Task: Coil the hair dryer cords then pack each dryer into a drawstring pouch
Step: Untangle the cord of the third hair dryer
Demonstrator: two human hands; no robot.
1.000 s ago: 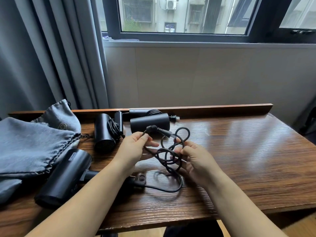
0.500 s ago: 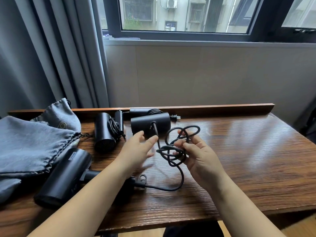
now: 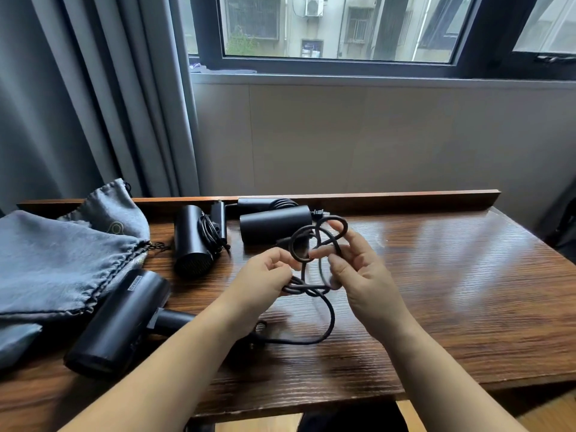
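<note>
A black hair dryer [image 3: 121, 319] lies at the front left of the wooden table [image 3: 452, 291]. Its black cord [image 3: 327, 319] runs from under my left forearm up into loops held above the table between both hands. My left hand [image 3: 265, 275] grips the lower strands of the loops. My right hand [image 3: 358, 266] pinches the upper loops in its fingers. Two more black dryers [image 3: 193, 241] [image 3: 276, 226] lie at the back with their cords wound. Grey drawstring pouches [image 3: 59, 260] are piled at the left.
A raised wooden lip [image 3: 405, 199] runs along the table's back edge, below a wall and window. Grey curtains [image 3: 93, 95] hang at the left. The right half of the table carries nothing but reflections.
Both hands lifted the cord loops higher. My left hand let go of the plug end, opened, then gripped the lower strands; my right hand turned and now pinches the upper loops.
</note>
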